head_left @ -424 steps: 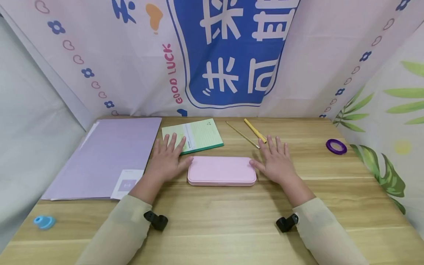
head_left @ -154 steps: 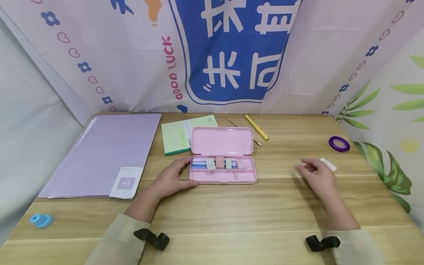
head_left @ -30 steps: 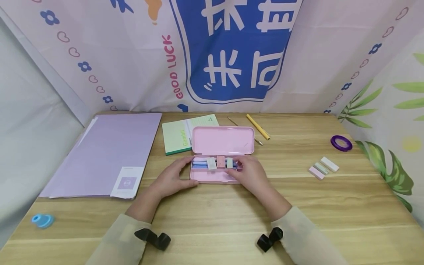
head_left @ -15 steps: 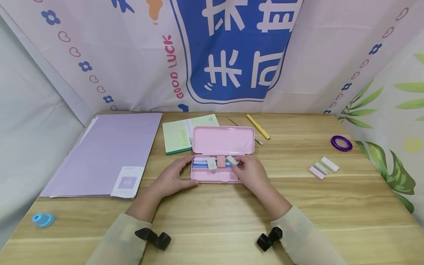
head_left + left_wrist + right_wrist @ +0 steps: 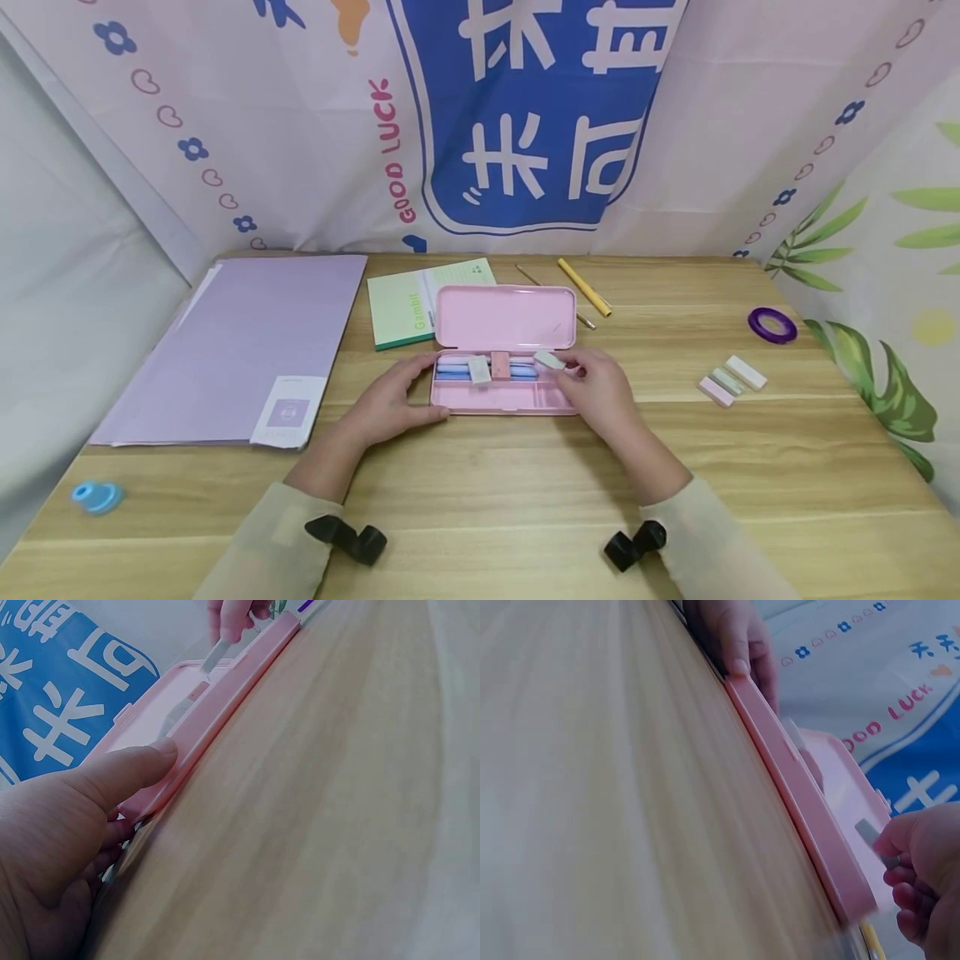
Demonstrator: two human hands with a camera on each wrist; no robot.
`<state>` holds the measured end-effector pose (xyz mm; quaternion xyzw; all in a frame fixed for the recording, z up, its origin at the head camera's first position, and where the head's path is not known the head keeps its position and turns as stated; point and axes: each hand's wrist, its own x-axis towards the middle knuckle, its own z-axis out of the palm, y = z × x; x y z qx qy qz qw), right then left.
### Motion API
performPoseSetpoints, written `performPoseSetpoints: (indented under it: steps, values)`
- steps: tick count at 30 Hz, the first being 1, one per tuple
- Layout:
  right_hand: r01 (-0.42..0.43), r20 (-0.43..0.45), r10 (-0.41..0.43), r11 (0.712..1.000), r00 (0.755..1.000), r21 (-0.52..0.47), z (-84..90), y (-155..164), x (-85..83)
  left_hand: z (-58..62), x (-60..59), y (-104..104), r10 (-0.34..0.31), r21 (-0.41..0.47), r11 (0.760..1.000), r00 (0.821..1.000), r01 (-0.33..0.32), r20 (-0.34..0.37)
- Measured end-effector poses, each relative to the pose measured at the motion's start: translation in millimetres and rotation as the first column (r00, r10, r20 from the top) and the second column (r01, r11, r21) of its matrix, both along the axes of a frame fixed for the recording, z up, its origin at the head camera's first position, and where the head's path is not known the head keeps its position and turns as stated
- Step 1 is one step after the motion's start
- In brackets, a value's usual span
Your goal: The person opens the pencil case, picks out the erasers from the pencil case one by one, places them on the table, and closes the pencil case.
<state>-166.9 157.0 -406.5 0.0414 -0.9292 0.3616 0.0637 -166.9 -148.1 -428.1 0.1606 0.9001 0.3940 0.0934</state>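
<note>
An open pink pencil case (image 5: pixel 504 398) lies mid-table with its lid (image 5: pixel 505 317) raised. Inside are blue and pink pens (image 5: pixel 452 371) and two small erasers (image 5: pixel 489 367). My left hand (image 5: pixel 386 402) grips the case's left end, thumb on the front rim (image 5: pixel 154 761). My right hand (image 5: pixel 600 387) pinches a small pale eraser (image 5: pixel 549 361) just above the case's right part; the same eraser (image 5: pixel 214 655) shows in the left wrist view and, as a grey eraser (image 5: pixel 875 840), in the right wrist view.
Three pastel erasers (image 5: pixel 732 379) lie to the right, a purple tape ring (image 5: pixel 772 324) beyond them. A green notebook (image 5: pixel 408 305), a yellow pen (image 5: pixel 583 287) and a thin pencil (image 5: pixel 537 280) lie behind the case. A lilac folder (image 5: pixel 247 346) is on the left, a blue sharpener (image 5: pixel 96 497) front left.
Over the last second my right hand lifted one eraser out of the case and carried it to the right. Earlier the case was shut, then opened, and erasers were laid out at right.
</note>
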Motion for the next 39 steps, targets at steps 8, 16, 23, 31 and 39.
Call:
performPoseSetpoints:
  steps: [8, 16, 23, 31, 39]
  values:
    - [0.088, -0.023, -0.088, 0.996, 0.996, 0.006, -1.0, 54, 13.1, 1.3, -0.2, 1, 0.002, -0.005, 1.000, 1.000, -0.002, 0.005]
    - [0.186, -0.008, -0.186, 0.979, 0.983, 0.083, -0.3, 113, 31.9, 1.9, 0.3, 1, 0.010, -0.005, 1.000, 1.000, -0.010, 0.015]
    - [0.248, 0.046, -0.256, 0.960, 0.966, 0.129, -5.0, 152, 45.1, 1.6, 0.7, 1, 0.011, -0.005, 1.000, 1.000, -0.011, 0.015]
    - [0.227, 0.080, -0.248, 0.951, 0.965, 0.209, -11.0, 164, 47.8, 1.9, 1.7, 1, 0.018, -0.016, 1.000, 1.000, -0.018, 0.021]
    - [0.225, 0.085, -0.249, 0.948, 0.965, 0.224, -10.8, 165, 48.5, 2.4, 1.4, 2, 0.020, -0.020, 1.000, 1.000, -0.019, 0.020]
